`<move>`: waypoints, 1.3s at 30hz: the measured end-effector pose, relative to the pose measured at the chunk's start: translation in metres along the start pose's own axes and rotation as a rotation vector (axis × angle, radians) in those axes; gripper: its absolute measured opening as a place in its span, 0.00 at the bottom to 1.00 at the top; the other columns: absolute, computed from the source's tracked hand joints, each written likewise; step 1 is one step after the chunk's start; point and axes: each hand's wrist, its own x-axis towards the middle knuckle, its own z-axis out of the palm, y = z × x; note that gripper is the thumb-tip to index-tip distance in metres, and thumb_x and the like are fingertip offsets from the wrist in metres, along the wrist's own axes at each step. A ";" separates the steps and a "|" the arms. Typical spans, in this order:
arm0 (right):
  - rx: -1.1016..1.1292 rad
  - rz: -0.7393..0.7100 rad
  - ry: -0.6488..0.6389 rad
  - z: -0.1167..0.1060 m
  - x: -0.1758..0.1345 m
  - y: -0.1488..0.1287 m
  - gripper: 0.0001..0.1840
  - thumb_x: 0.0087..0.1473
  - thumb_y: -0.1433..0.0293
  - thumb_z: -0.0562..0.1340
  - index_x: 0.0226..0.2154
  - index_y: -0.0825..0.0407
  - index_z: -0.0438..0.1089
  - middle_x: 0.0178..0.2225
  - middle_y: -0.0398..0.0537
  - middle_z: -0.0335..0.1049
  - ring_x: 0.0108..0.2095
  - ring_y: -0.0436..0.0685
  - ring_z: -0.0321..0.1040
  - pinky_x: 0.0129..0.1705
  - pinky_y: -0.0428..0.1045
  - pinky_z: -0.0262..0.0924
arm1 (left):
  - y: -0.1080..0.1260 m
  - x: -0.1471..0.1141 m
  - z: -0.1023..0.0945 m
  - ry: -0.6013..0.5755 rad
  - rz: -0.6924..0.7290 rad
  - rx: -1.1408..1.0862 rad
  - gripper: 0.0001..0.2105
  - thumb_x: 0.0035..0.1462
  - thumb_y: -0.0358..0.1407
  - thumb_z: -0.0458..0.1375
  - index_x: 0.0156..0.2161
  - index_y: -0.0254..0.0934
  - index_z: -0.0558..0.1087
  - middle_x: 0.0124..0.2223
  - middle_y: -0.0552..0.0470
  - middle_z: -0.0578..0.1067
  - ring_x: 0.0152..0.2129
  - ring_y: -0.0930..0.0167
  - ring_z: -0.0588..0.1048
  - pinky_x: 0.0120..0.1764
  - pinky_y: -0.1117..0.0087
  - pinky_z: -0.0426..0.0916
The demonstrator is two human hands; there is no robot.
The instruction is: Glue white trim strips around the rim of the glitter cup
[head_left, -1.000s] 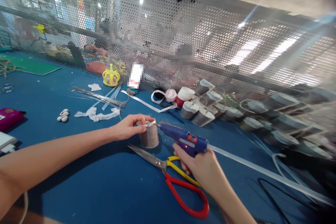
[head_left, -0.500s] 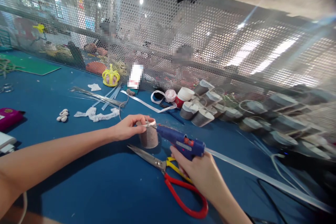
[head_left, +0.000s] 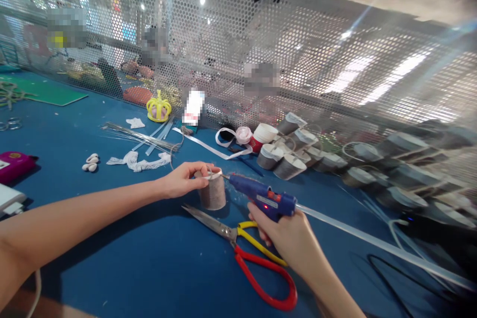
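Observation:
My left hand (head_left: 190,179) is closed on the rim of a small grey cup (head_left: 213,195) standing upright on the blue table (head_left: 149,258). A thin cord (head_left: 172,155) runs from those fingers back across the table. In my right hand (head_left: 286,236) is a blue hot glue gun (head_left: 261,195), its small light glowing red. Its nozzle points at the cup's rim from the right; whether it touches is too small to tell. A long clear glue stick (head_left: 357,236) sticks out of its back. Large scissors (head_left: 226,231) with red and yellow handles lie below.
Several similar grey cups (head_left: 290,166) are piled at the right. White ribbon (head_left: 212,150), wires (head_left: 137,134), white lace (head_left: 138,163) and a yellow crown-shaped piece (head_left: 159,109) lie farther back. A perforated metal screen (head_left: 223,35) rises behind. A black cable (head_left: 385,278) runs at lower right.
My right hand has drawn the glue gun slightly to the right, its nozzle moving back from the fingers at the rim. The left hand still holds the cup.

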 end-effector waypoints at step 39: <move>0.413 0.376 0.058 0.008 0.006 -0.013 0.14 0.42 0.61 0.56 0.14 0.52 0.63 0.06 0.39 0.56 0.08 0.48 0.54 0.12 0.45 0.53 | 0.001 0.000 0.000 -0.004 0.033 0.095 0.07 0.48 0.31 0.54 0.23 0.33 0.60 0.48 0.40 0.67 0.49 0.65 0.62 0.47 0.61 0.56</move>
